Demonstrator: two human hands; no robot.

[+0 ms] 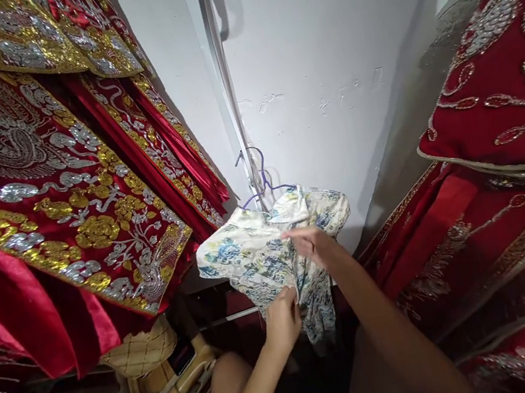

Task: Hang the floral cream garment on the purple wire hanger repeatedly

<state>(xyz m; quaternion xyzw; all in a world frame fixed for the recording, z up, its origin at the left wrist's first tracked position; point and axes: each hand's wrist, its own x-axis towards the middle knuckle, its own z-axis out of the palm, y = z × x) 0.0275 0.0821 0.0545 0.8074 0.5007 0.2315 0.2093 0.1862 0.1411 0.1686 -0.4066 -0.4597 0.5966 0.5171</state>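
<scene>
"White wall (306, 40) at the back, scuffed in places above the floral garment (258, 258). What are the fingers doing?"

"On the right hand (308, 246), thumb and forefinger look pinched together on the garment's front edge, just below its collar (291, 208). The other fingers seem curled in."

"And the left hand (283, 318)?"

"Lower down the garment's front, fingertips closed on the cloth near that same edge. How much fabric sits between them, I can't tell."

"Where does the garment itself hang?"

"On a purple hanger (266, 179), whose neck rises out of the collar. It's whitish, printed with blue flowers and touches of yellow, its short sleeves spread to either side. A pale metal upright (221, 75) runs up the wall above the garment, near the hanger's hook."

"Anything past the sleeves?"

"Left of the garment, red robes (83, 187) thick with gold and silver embroidery. Right of it, more red clothes (505, 106) trimmed with silvery beadwork."

"And beneath?"

"Below the garment, the person's knees (232, 391), partly in shadow. To its lower left, light wooden furniture (187, 386), a quilted tan item (140, 350), and beside that a small dark object (181, 355), too dim to name."
</scene>
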